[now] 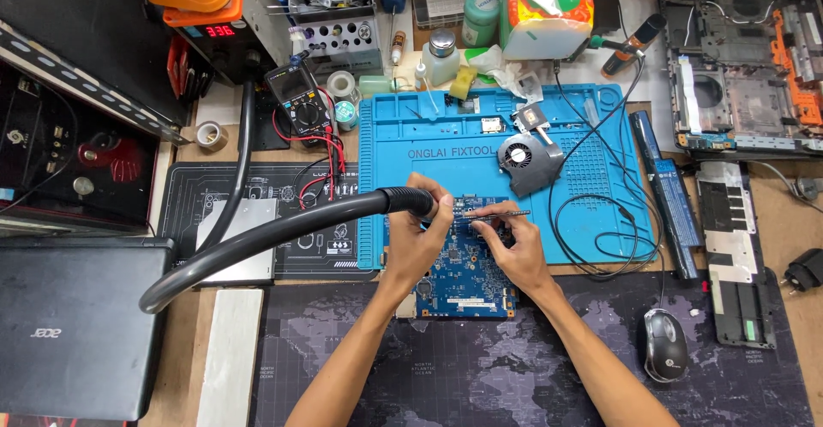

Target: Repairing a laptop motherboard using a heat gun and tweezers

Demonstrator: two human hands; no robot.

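At the centre of the bench, a blue rectangular circuit board [467, 273] lies half on the blue silicone work mat [411, 148], half on the dark map-printed desk pad [480, 367]. The left hand [417, 237] is closed around the black nozzle handle of a thick black flexible hose [257, 238], which sweeps off toward eight o'clock across a dark closed laptop's [73, 328] corner. The right hand [512, 247] pinches thin metal tweezers [497, 213], tips pointing toward nine o'clock over the board's upper edge. Just beyond the hands, at one o'clock, a grey round cooling fan [527, 159] sits on the mat. A thin black cable [600, 238] loops at three o'clock. A black multimeter with red leads [300, 101] stands at eleven o'clock, a grey computer mouse [664, 344] at four o'clock.
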